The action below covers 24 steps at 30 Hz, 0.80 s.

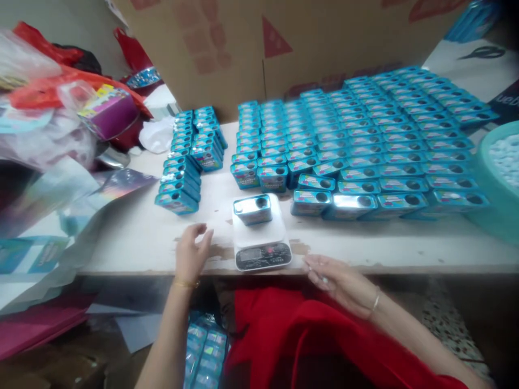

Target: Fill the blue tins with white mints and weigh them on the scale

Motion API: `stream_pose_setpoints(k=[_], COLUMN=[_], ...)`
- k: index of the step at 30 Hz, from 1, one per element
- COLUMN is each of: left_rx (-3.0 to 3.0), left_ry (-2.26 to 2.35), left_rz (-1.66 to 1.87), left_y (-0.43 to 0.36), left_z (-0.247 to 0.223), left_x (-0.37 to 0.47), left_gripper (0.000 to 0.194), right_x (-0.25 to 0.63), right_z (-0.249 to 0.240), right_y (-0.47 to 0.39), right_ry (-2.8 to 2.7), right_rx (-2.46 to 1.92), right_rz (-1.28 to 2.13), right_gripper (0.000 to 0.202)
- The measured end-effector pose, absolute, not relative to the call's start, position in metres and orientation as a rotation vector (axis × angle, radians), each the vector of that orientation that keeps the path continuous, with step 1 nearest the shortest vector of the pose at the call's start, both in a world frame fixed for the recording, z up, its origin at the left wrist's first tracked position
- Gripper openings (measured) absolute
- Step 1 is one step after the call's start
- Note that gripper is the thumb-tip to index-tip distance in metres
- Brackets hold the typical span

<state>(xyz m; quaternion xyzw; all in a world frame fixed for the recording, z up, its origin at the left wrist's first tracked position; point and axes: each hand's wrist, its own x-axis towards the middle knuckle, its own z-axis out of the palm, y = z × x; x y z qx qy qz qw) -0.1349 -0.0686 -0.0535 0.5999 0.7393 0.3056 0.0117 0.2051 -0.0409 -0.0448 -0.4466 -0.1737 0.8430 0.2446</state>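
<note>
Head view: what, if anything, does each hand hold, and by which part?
The left hand holds nothing; whether the right hand holds anything cannot be told.

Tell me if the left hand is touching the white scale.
Apart: the head view plainly shows a strip of tabletop between the left hand and the white scale.

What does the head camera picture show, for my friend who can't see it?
A blue container stands on a white scale, with a person's left hand and right hand on either side. Many similar blue containers stand in rows on the table beyond.
</note>
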Motion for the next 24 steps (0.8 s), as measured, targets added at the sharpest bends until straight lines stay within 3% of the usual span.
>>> stream_pose_setpoints(k=[6, 13, 19, 24], left_rx=[1.934, 1.977, 1.989, 1.954], left_ry=[2.438, 2.394, 2.384, 2.391], left_rz=[0.997, 1.072, 1.101, 1.108], left_y=[-0.089, -0.088, -0.089, -0.089], left_z=[-0.107, -0.105, -0.109, -0.109], left_x=[-0.134, -0.133, -0.135, -0.134], left_gripper=[0.024, 0.016, 0.015, 0.014], right_x=[0.190, 0.138, 0.103, 0.098], right_z=[0.006, 0.063, 0.066, 0.058], right_y=[0.008, 0.057, 0.070, 0.074], right_ry=[-1.137, -1.873, -2.371, -2.531], right_rx=[-1.340, -1.142, -1.161, -1.077], right_rz=[2.014, 1.557, 1.073, 0.909], right_gripper=[0.040, 0.016, 0.014, 0.016])
